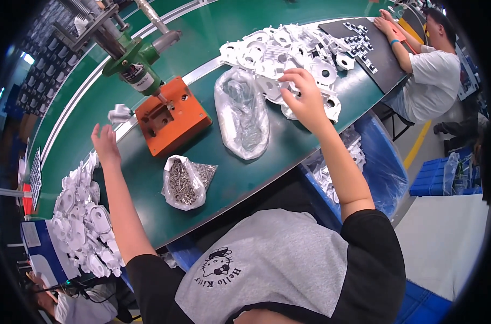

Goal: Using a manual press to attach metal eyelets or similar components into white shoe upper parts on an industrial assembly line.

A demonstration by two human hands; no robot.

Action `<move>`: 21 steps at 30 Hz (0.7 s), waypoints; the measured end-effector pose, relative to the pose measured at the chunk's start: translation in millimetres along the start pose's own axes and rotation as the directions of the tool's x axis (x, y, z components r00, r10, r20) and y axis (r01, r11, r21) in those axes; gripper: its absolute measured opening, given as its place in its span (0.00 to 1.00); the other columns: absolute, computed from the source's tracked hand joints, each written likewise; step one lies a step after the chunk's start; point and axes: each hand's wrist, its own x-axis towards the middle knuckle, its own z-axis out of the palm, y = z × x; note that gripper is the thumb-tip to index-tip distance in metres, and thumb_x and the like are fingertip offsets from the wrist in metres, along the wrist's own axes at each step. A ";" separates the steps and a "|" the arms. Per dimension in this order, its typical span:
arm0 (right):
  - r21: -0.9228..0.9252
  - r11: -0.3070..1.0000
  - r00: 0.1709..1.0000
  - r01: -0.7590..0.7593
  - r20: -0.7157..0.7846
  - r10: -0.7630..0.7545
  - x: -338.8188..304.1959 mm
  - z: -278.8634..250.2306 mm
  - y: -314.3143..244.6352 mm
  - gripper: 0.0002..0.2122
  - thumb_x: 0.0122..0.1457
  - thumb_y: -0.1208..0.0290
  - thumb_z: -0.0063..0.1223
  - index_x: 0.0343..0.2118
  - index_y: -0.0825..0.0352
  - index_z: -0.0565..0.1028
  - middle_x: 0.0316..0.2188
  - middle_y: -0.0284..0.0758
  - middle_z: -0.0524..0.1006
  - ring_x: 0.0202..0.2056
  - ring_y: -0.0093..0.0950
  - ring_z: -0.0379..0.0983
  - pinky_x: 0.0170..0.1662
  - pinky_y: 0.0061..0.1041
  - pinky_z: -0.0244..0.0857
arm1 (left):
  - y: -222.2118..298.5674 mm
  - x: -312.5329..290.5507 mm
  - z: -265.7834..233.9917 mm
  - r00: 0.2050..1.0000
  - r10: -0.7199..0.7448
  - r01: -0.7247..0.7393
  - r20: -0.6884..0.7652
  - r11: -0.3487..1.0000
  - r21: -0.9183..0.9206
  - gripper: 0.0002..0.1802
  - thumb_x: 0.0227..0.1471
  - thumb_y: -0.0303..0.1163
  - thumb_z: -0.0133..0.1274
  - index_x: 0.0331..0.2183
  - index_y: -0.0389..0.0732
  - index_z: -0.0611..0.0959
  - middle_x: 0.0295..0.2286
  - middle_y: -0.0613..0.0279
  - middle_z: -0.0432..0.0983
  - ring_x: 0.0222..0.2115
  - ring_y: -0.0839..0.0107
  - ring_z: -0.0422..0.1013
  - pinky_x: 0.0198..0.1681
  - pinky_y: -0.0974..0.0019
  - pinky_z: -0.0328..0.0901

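White plastic parts (270, 67) lie heaped at one o'clock on the green tabletop (288, 148), reckoned from the middle of the view; since the heap runs close to the near edge, a sweep of the right forearm could knock an outer part off toward the blue bin (386, 167) at three o'clock. Tangled rims might also drag a neighbour along if one part is lifted. Between ten and eleven o'clock, the green press (140, 70) points its tool at the orange block (180, 127); fingers there could be pinched if it came down. Against the near side, between eight and nine o'clock, the pin bag (198, 191) stands open-mouthed, so a bump from the left forearm might spill it. As for numbers: three heaps of white parts show, one on the tabletop, one in the bin and one at far left past eight o'clock, their pieces overlapping too much to count; one press; one clear bag (243, 116) at twelve o'clock; one orange block; one pin bag; two hands. The right hand (305, 102), near half past one, has its fingers wide; the left hand (108, 147), around nine, has them loosely parted; neither visibly holds anything. Smallest are the metal pins (182, 183), too many to count.
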 end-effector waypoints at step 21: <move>-0.463 0.886 0.992 -0.027 0.098 0.082 25.6 31.5 22.4 0.20 0.54 0.60 0.58 0.35 0.77 0.71 0.45 0.50 0.69 0.42 0.44 0.69 0.46 0.34 0.62 | 68.2 -180.4 -177.5 0.907 0.414 -0.050 -0.078 0.290 0.956 0.20 0.48 0.31 0.53 0.45 0.36 0.74 0.43 0.48 0.72 0.47 0.53 0.66 0.51 0.58 0.59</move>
